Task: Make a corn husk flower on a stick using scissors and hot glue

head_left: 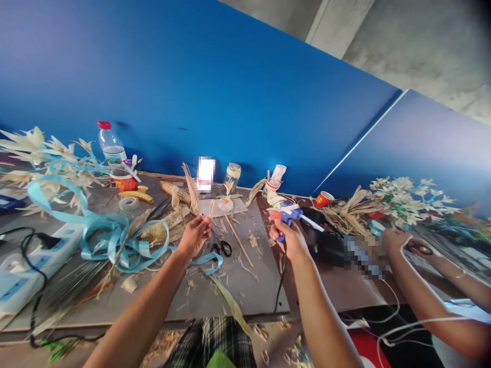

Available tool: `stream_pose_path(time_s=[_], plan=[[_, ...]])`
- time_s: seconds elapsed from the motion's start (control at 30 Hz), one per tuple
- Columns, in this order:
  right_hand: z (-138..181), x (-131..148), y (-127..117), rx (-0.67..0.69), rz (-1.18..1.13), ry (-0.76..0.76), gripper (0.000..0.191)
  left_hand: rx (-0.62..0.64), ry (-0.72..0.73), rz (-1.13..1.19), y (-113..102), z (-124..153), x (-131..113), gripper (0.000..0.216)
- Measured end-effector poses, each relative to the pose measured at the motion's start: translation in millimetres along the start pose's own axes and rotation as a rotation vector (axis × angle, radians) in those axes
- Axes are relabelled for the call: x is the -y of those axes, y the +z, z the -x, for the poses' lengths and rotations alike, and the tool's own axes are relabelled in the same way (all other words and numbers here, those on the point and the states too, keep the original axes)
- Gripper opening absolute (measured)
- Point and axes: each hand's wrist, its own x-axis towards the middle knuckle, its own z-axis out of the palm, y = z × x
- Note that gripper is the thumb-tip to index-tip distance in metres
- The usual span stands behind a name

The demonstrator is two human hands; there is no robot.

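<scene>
My left hand (196,235) is closed, fingertips pinching a small strip of dry corn husk (211,208) that points upward. In my right hand (290,236) is a blue hot glue gun (290,213) with an orange part, its black cord hanging down over the table edge. The glue gun is apart from the strip. Black-handled scissors (224,249) lie just right of my left hand. Behind them, a small pale husk flower (227,202) rests on a white sheet (241,206). A thin dry stalk (240,243) lies between my hands.
Light blue ribbon (126,245), a white power strip (42,266) and husk flowers (34,148) crowd the left. A bottle (112,145), jar (232,174) and paper cups (324,199) stand near the blue wall. At right, a co-worker's hands (397,243) work beside a black bag-like object (326,248).
</scene>
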Motion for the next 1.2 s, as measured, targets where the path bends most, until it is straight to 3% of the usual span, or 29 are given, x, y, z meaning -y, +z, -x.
stream_pose_path(time_s=[0.17, 0.3, 0.47, 0.63, 0.87, 1.2], plan=[[-9, -22, 41, 0.108, 0.048, -0.006, 0.028, -0.031, 0.010, -0.036, 1, 3, -3, 0.031], [-12, -47, 55, 0.235, 0.125, 0.040, 0.024, -0.076, 0.023, -0.096, -1, 3, -3, 0.034], [-8, -71, 51, 0.355, 0.336, 0.060, 0.023, -0.104, 0.004, -0.131, -1, 2, -2, 0.034], [-4, -70, 46, 0.384, 0.655, 0.014, 0.021, -0.097, 0.031, -0.135, 0, 0, -1, 0.032], [-3, -78, 45, 0.435, 0.768, -0.029, 0.024, -0.082, 0.052, -0.145, 4, 3, -2, 0.030], [-4, -77, 48, 0.385, 0.821, 0.001, 0.025, -0.079, 0.058, -0.212, 5, 4, -1, 0.032]])
